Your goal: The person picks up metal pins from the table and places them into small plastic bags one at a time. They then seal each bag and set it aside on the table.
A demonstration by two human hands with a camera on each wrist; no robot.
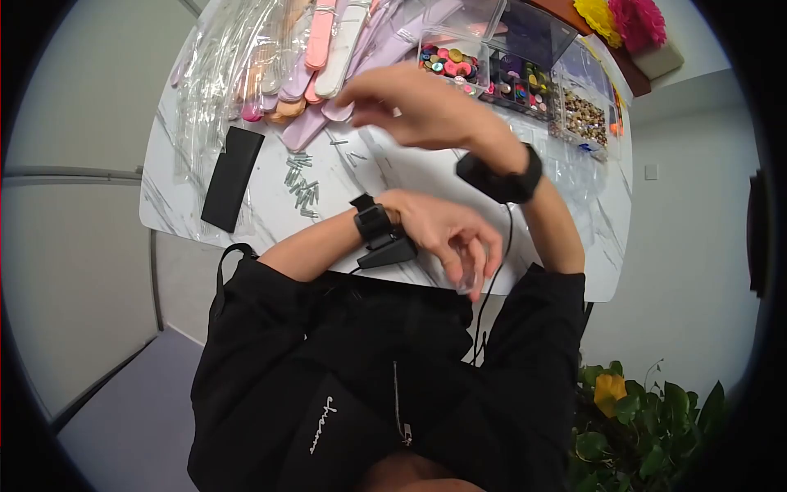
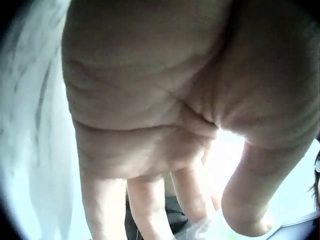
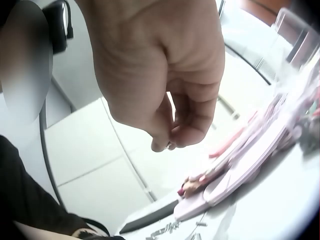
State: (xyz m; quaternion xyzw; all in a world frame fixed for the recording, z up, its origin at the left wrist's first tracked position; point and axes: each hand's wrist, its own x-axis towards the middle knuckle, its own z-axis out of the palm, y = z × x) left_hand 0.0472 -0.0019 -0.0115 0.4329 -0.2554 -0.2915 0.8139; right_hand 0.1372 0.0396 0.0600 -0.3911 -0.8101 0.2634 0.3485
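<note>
Marble-patterned counter (image 1: 172,205). Right hand (image 1: 414,111) above its middle, left hand (image 1: 449,236) at the near edge; step reads as small-part assembly, next move likely calls for bringing the grips together. Left grip curls round a clear plastic piece (image 1: 467,283): colourless, glossy, outline blurred. Right fingertips pinch a tiny bright bit (image 3: 168,146), kind indistinct.

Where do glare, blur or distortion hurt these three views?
Head: fisheye curves the table, glints cross the clear wrappers; left wrist: the left grip lies in shadow against blown-out glare; right wrist: washed-out background, lilac strips soft.
</note>
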